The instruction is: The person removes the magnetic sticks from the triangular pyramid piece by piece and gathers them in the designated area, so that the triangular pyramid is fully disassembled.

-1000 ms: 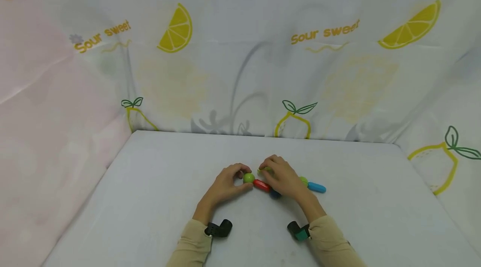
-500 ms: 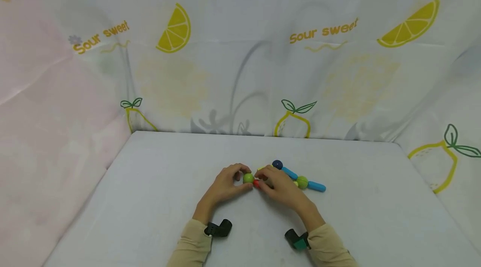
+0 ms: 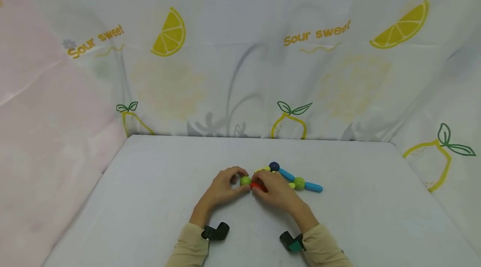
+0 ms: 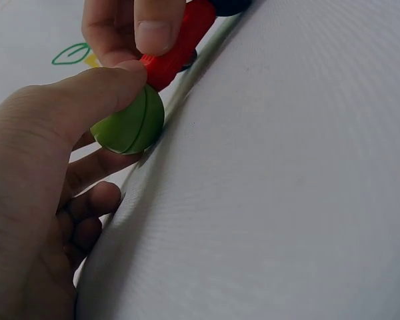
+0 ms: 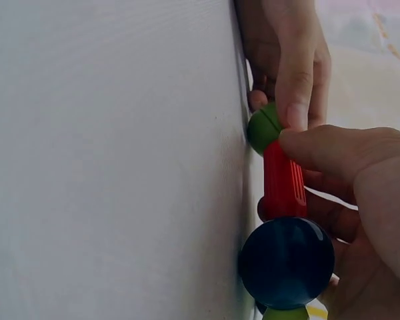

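Note:
My left hand (image 3: 222, 188) pinches a green ball (image 4: 130, 123) between thumb and fingers, low over the white table. One end of a ribbed red rod (image 5: 285, 180) meets that ball. My right hand (image 3: 276, 192) pinches the rod from both sides, its thumb close to the left thumb. On the rod's other end sits a dark blue ball (image 5: 287, 260), mostly covered by my right hand in the head view. A yellow-green piece below this ball shows only partly in the right wrist view.
Just beyond my right hand lies a joined run of a yellow rod (image 3: 264, 169), a second dark blue ball (image 3: 274, 166), a blue rod (image 3: 287, 174), another green ball (image 3: 299, 183) and one more blue rod (image 3: 313, 187). A printed curtain (image 3: 210, 71) rises behind the white table (image 3: 169, 162).
My right hand has come from the yellow-green piece at the back, nearer to me, onto the red rod. The far dark blue ball has come into sight. My left hand keeps the green ball.

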Demonstrator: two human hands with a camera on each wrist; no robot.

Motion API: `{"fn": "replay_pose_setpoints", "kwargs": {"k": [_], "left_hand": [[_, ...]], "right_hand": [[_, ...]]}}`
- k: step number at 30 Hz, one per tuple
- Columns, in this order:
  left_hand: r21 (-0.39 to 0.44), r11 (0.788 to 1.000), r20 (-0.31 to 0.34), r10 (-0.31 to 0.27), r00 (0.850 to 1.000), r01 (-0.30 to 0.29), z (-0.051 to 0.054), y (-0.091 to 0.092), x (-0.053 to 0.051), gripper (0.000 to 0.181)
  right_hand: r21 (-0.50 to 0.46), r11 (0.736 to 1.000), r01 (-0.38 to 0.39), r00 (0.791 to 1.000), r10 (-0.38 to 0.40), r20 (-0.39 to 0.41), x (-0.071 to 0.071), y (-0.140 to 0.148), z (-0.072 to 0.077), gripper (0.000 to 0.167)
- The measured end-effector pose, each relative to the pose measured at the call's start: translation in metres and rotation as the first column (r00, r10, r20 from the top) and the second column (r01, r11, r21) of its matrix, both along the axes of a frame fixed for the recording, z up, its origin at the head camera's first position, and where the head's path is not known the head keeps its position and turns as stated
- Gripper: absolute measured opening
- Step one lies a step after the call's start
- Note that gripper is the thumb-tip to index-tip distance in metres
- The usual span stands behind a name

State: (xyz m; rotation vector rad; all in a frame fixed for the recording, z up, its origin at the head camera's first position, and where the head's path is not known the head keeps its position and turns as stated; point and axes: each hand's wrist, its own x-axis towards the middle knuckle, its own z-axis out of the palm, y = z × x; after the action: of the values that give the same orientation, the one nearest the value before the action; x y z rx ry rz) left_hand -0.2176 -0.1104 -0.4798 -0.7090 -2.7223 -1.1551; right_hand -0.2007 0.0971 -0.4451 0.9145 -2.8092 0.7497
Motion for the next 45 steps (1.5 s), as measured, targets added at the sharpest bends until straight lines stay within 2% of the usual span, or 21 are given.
{"fn": "replay_pose_setpoints", "kwargs": {"k": [5, 12, 19, 23, 28, 32, 36, 39, 42, 45], "left_hand": [[0.012, 1.000, -0.005, -0.002, 1.000, 0.002, -0.0001, -0.0012, 0.0010, 0.031], [0.042, 0.999, 0.027, -0.009, 1.000, 0.008, -0.0022, -0.0040, 0.0024, 0.031], [0.028, 0.998, -0.060, -0.060, 0.996, 0.062, -0.0050, -0.0027, 0.0012, 0.028], [0.023, 0.997, -0.079, -0.068, 0.995, 0.070, -0.0047, -0.0016, 0.0007, 0.027], [0.001, 0.999, -0.055, -0.054, 0.997, 0.054, -0.0041, -0.0001, -0.0012, 0.027], [-0.006, 0.998, -0.037, -0.067, 0.997, 0.067, -0.0021, 0.0008, -0.0031, 0.028], [0.004, 0.997, 0.012, -0.073, 0.997, 0.073, -0.0008, 0.0007, -0.0041, 0.030], [0.016, 0.999, 0.049, -0.047, 0.998, 0.046, -0.0014, 0.0002, -0.0047, 0.030], [0.026, 0.999, 0.062, -0.028, 0.998, 0.027, -0.0022, -0.0002, -0.0048, 0.030], [0.046, 0.998, 0.045, -0.033, 0.998, 0.031, -0.0029, -0.0004, -0.0048, 0.030]], "right_hand": [[0.008, 1.000, -0.001, 1.000, 0.001, -0.006, -0.0001, -0.0013, -0.0010, 0.019], [0.009, 1.000, -0.010, 1.000, 0.011, -0.026, -0.0006, -0.0027, -0.0042, 0.019], [-0.019, 1.000, -0.014, 0.999, 0.013, -0.036, 0.0010, -0.0002, -0.0053, 0.019], [-0.029, 1.000, -0.010, 1.000, 0.009, -0.022, 0.0002, 0.0015, -0.0044, 0.019], [-0.033, 0.999, -0.013, 1.000, 0.012, -0.013, -0.0022, 0.0033, -0.0034, 0.019], [-0.038, 0.999, -0.024, 1.000, 0.024, -0.020, -0.0040, 0.0049, -0.0025, 0.020], [-0.011, 0.999, -0.037, 0.999, 0.037, -0.010, -0.0043, 0.0064, -0.0015, 0.018], [0.017, 0.999, -0.046, 0.999, 0.046, -0.006, -0.0036, 0.0062, -0.0013, 0.018], [0.023, 0.999, -0.046, 0.999, 0.046, 0.002, -0.0027, 0.0057, -0.0018, 0.018], [0.015, 0.999, -0.046, 0.999, 0.046, 0.013, -0.0021, 0.0056, -0.0025, 0.018]]}}
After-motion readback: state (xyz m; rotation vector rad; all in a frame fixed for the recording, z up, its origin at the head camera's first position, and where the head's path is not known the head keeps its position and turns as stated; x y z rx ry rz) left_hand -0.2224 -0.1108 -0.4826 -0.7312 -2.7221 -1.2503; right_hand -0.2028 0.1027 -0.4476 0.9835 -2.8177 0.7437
